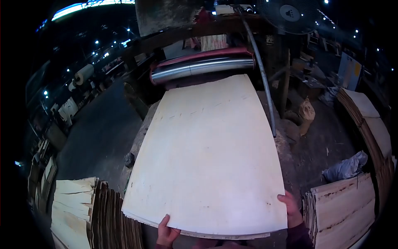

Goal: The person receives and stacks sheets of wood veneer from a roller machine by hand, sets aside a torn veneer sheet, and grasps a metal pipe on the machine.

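Nearest: left hand point(166, 233) closed on the near edge of the top wood sheet point(207, 153), thumb above, fingers tucked beneath. Right hand point(292, 209) closed at the right edge, close to the near corner, thumb on top; fingers underneath largely hidden.

Top sheet flat and pale, a few small dark specks and slits. More sheet edges just under its near side, slightly out of line; count not readable. All lying lengthwise on the tabletop point(283, 145), between the person and the metal roller point(203, 68).

Progress, as judged: top sheet laid out and roughly lined up, far edge close to the roller. No part of it visibly past the roller; any contact there too dim to tell. Plenty of loose stock at hand: left stack point(72, 203) with split, ragged faces, right stack point(344, 203) with dark streaks, a longer stack point(365, 103) farther off to the right. Finished or waiting, cannot tell.

Containers, near to far: pale plastic bag point(346, 166) slumped at the far side of the right stack, contents hidden. Beyond, on the floor, brown sack point(306, 110), upright, bunched at the top, contents unseen. Just beside it, round tub point(292, 130), dark inside, nothing readable.

Farther still: slanting metal rod point(263, 76) right of the roller, then fan point(289, 14) high up.
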### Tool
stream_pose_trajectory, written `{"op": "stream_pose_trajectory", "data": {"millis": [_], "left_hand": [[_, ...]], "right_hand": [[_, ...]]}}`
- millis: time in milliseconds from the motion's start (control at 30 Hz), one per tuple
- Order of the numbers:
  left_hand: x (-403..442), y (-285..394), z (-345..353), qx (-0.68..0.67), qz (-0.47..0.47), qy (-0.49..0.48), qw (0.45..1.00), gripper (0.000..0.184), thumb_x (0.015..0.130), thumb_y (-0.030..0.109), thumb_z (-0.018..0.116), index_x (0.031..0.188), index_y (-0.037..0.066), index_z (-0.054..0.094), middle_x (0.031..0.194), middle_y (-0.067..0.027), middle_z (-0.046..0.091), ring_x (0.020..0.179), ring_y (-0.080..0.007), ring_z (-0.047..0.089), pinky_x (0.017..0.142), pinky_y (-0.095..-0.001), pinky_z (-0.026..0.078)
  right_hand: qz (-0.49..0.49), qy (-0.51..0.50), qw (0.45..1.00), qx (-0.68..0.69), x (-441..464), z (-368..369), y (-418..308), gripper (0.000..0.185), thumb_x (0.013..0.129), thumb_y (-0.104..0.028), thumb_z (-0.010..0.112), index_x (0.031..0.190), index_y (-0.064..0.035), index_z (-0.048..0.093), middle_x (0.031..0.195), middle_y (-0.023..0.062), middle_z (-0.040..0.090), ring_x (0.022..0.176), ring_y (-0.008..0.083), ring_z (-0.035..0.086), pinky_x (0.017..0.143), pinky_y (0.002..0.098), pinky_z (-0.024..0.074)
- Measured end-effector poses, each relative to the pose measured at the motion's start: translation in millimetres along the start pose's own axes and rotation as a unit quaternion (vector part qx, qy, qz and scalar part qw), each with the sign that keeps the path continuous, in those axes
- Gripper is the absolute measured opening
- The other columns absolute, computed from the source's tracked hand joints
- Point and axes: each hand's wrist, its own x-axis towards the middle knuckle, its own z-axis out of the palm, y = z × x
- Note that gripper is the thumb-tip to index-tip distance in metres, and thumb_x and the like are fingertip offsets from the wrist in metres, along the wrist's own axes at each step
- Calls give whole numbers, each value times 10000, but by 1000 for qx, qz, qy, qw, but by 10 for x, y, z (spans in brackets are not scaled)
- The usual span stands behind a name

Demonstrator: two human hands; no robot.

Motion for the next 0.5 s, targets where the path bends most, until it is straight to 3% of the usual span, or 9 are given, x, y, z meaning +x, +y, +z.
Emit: {"op": "stream_pose_trajectory", "data": {"millis": [133,167,200,233,267,300,400,433,500], "left_hand": [[-141,-126,109,139,-9,115,984,445,1004,229,421,1360,-37,388,1326,-171,514,1238,-306,497,1055,-449,406],[-407,-237,192,379,149,53,912,471,991,358,426,1276,-14,471,1135,-174,583,1062,-310,577,932,-427,473],[-547,-312,109,585,294,-14,756,538,979,488,431,1191,8,554,943,-178,651,886,-315,656,810,-406,539],[-497,-323,-41,460,114,101,875,505,980,456,444,1206,16,545,996,-179,637,925,-306,644,815,-392,536],[-410,-331,-224,303,-76,209,927,475,980,425,458,1221,24,537,1050,-181,623,964,-296,633,820,-378,532],[-275,-359,-466,202,-113,187,955,471,988,423,451,1248,37,526,1012,-137,625,956,-278,626,788,-381,534],[435,-352,-401,118,-92,131,980,442,996,338,443,1285,6,480,1168,-141,586,1108,-272,565,944,-405,466],[670,-354,-312,90,-86,112,986,435,999,310,441,1297,-5,465,1221,-143,572,1158,-270,544,996,-413,443],[1162,-296,16,28,-60,70,995,404,1008,272,428,1296,-9,463,1265,-138,562,1197,-272,524,1039,-437,422]], "right_hand": [[6,34,993,-112,-21,-227,155,463,859,-30,493,1313,61,473,1231,163,599,1105,248,606,930,361,491],[4,36,986,-160,-52,-205,103,466,854,-21,490,1313,59,475,1235,165,597,1108,248,604,932,359,489],[7,39,988,-148,-107,-74,-51,467,850,-12,490,1312,57,480,1228,158,601,1102,243,606,927,357,489],[12,43,990,-135,-192,136,-287,467,846,-3,491,1310,55,485,1220,152,605,1096,237,607,923,355,489],[16,48,991,-121,-204,315,-469,468,842,5,491,1308,53,489,1212,145,609,1090,231,609,919,352,489],[-1,49,996,-73,-137,432,-563,475,829,20,504,1304,47,498,1185,126,621,1053,213,618,900,340,493],[-35,8,997,-68,272,499,-654,463,849,-21,522,1308,36,499,1176,111,626,1026,197,622,890,325,490],[-76,82,975,-190,480,274,-477,458,855,-47,532,1306,29,502,1178,122,627,1026,207,623,891,323,488],[-159,222,868,-414,943,-268,-122,452,866,-100,552,1302,16,509,1183,142,629,1025,225,626,894,318,484]]}}
